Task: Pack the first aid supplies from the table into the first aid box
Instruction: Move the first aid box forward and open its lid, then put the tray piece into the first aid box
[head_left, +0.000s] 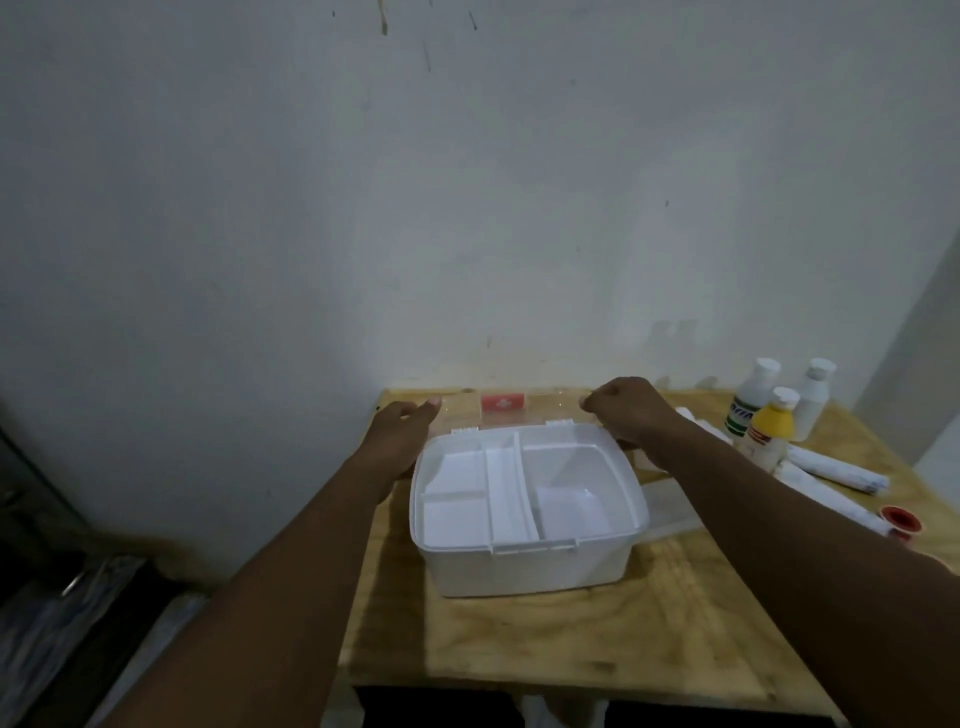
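Note:
A white first aid box (524, 569) stands on the wooden table (623, 623) with a white divided tray inside. Its clear lid (519, 413), bearing a red label, is swung back behind the box. My left hand (410, 421) holds the lid's left edge and my right hand (623, 413) grips its right edge. To the right lie the supplies: three bottles (769, 415), one of them yellow, several white bandage rolls (831, 470), a red tape roll (901, 519) and a clear packet (670, 512) beside the box.
The table stands against a pale wall (467, 208). Dark clutter lies on the floor at the lower left (62, 597). The table's front edge (571, 680) is close to me.

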